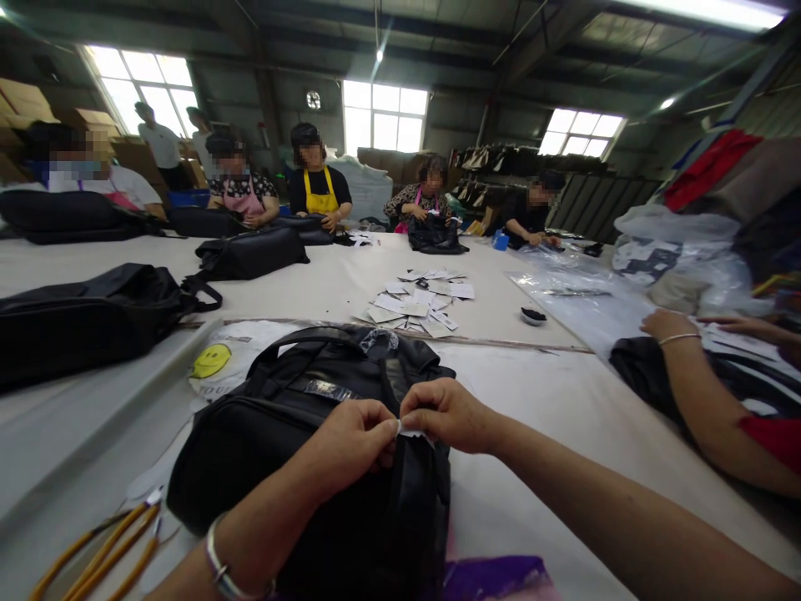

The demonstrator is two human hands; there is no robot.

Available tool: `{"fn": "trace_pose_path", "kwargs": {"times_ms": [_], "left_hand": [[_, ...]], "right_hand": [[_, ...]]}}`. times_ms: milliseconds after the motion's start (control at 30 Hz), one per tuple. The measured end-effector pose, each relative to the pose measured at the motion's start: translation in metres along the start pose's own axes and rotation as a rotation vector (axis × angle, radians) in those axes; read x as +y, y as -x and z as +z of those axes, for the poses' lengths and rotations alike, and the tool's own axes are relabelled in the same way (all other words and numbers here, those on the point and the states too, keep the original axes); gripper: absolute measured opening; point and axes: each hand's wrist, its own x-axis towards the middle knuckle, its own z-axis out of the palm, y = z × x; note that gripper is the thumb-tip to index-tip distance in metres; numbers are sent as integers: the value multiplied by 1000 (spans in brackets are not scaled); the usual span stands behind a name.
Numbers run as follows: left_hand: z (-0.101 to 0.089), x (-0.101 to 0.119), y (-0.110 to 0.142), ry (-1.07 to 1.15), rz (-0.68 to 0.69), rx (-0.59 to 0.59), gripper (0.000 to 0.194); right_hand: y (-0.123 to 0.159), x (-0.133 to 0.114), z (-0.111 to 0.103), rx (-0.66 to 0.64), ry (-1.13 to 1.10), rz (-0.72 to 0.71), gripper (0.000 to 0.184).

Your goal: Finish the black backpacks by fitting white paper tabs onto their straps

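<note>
A black backpack point(275, 442) lies on the table in front of me, its carry handle towards the far side. My left hand point(360, 434) and my right hand point(441, 413) meet above its strap point(406, 484). Between them is a small white strip point(413, 432), pinched by the fingertips of both hands; whether it is paper or cloth I cannot tell. Clear wrapping point(379, 340) covers part of the handle, and a shiny plate or label point(331, 390) shows on the bag's top. My fingers hide part of the strip.
Yellow-handled scissors point(118, 542) lie at the lower left. Beyond the backpack are a pile of white cards point(419, 305) and a small dish point(533, 317) of black pieces. Black bags point(250, 253) stand along the left. A co-worker's arm point(707, 401) works at the right; several people sit opposite.
</note>
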Motion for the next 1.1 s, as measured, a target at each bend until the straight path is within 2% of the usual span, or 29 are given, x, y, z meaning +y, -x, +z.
{"fn": "trace_pose_path", "kwargs": {"times_ms": [67,167,267,333,433,533,633,733,867,933,1000,1100], "left_hand": [[3,1,-3,-117,86,47,22],[5,5,-4,-391,284,197,27],[4,10,-4,-465,372,311,27],[4,10,-6,-317,294,298,25],[3,6,-10,80,78,213,22],[4,2,-16,434,-69,149,23],[7,-1,-19,581,-142,152,25],[8,1,-14,447,-92,189,26],[4,5,9,4,4,136,38],[3,5,26,-197,62,94,37],[7,1,41,-309,71,58,35],[21,-5,56,-319,1,-13,33]], "right_hand": [[-1,1,-2,31,115,-177,11],[-2,4,-6,16,241,-421,10],[-1,10,-8,24,263,-478,10],[0,13,-8,56,237,-463,12],[0,14,-7,85,182,-432,14],[-1,13,-6,95,160,-429,14],[-2,14,-6,103,136,-427,13],[-2,18,-7,180,106,-386,11],[8,26,-11,396,203,-198,11],[19,31,-11,430,256,-139,13],[33,36,-9,411,294,-170,16],[52,39,0,326,395,-336,39]]}}
